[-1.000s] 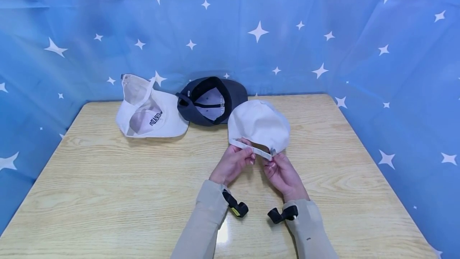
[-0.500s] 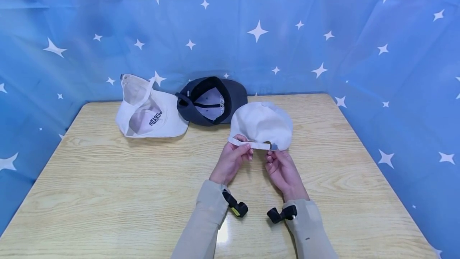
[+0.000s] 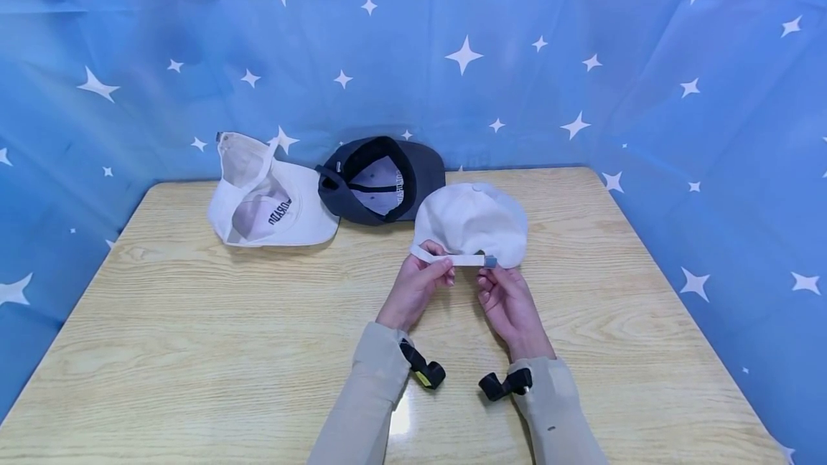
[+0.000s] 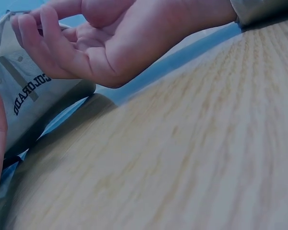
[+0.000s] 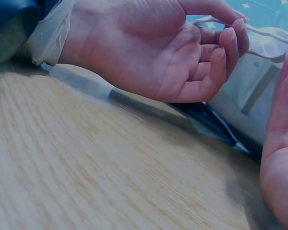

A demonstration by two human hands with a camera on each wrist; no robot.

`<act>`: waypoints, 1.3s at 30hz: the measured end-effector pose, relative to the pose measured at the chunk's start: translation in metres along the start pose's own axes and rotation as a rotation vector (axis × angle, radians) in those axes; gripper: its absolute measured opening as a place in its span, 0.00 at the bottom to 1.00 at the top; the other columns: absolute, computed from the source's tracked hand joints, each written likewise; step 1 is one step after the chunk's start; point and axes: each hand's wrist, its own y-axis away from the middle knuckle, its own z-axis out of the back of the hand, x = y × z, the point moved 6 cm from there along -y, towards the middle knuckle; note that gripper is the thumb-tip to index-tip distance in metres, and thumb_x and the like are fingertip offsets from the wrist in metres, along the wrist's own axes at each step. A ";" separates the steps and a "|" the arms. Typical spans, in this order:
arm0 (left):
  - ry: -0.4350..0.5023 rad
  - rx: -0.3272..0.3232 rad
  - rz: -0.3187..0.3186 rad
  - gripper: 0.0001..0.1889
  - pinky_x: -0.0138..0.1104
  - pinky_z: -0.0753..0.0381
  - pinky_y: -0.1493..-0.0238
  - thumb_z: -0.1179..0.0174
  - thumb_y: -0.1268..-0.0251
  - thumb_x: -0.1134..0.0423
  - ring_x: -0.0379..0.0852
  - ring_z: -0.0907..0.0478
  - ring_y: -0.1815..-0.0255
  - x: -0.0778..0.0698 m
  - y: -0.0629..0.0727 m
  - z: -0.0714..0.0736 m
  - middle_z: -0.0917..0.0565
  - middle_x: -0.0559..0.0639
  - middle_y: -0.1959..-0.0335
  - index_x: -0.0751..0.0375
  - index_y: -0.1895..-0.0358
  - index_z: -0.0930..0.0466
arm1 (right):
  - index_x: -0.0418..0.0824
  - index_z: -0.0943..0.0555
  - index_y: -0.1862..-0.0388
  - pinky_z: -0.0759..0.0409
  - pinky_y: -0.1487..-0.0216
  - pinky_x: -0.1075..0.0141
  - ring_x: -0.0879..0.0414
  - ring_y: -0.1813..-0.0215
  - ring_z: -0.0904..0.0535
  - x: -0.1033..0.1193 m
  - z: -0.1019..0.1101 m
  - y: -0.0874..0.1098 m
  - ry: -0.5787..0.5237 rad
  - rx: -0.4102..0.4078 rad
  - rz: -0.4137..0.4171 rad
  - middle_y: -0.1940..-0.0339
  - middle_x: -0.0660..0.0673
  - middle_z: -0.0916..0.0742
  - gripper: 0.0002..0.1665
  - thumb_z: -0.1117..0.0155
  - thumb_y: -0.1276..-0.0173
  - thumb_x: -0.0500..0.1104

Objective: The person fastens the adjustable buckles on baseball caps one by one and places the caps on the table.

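A white cap (image 3: 474,217) is turned in the head view with its rounded crown up and its back strap (image 3: 461,260) toward me. My left hand (image 3: 420,285) pinches the strap near its left part between thumb and fingers. At the strap's other end, my right hand (image 3: 507,300) pinches beside the metal buckle (image 3: 490,262). The strap lies nearly level between the two hands. Dark "COLORADO" lettering (image 4: 31,91) shows inside the cap in the left wrist view. Fingertips of the right hand are partly hidden behind the buckle.
Another white cap (image 3: 304,203) lies at the back left, its inside showing. Beside it is a dark grey cap (image 3: 426,167), close against the held cap's left side. Both are on the wooden table (image 3: 226,350), before a blue star-patterned curtain (image 3: 400,34).
The cap has shifted slightly right. Its strap has gone from slanting down to nearly level, and the right hand has risen a little with the buckle. The other caps stay put.
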 end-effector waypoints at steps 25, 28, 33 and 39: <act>-0.246 -0.087 0.029 0.12 0.32 0.26 0.70 0.39 0.44 0.61 0.44 0.25 0.73 0.011 -0.003 0.006 0.20 0.56 0.68 0.64 0.60 0.27 | 0.38 0.25 0.58 0.24 0.72 0.75 0.60 0.65 0.20 -0.003 0.002 0.001 0.228 -0.161 -0.019 0.66 0.44 0.15 0.07 0.49 0.33 0.38; -0.246 -0.103 0.039 0.13 0.32 0.25 0.70 0.39 0.45 0.60 0.44 0.24 0.73 0.012 -0.004 0.007 0.20 0.55 0.69 0.63 0.60 0.27 | 0.38 0.25 0.58 0.24 0.71 0.75 0.60 0.65 0.20 -0.003 0.002 0.001 0.221 -0.156 -0.024 0.65 0.43 0.15 0.08 0.49 0.33 0.38; -0.261 -0.113 0.052 0.14 0.32 0.25 0.70 0.38 0.46 0.59 0.44 0.24 0.73 0.012 -0.004 0.007 0.22 0.53 0.70 0.62 0.60 0.27 | 0.38 0.24 0.60 0.24 0.71 0.75 0.60 0.65 0.20 -0.003 0.003 0.000 0.235 -0.175 -0.028 0.65 0.43 0.15 0.07 0.47 0.34 0.38; -0.283 -0.100 0.051 0.13 0.31 0.26 0.70 0.38 0.45 0.59 0.44 0.25 0.72 0.013 -0.005 0.006 0.22 0.53 0.70 0.62 0.59 0.26 | 0.39 0.23 0.60 0.24 0.71 0.75 0.60 0.66 0.20 -0.004 0.002 0.000 0.232 -0.146 -0.021 0.66 0.44 0.15 0.07 0.49 0.33 0.36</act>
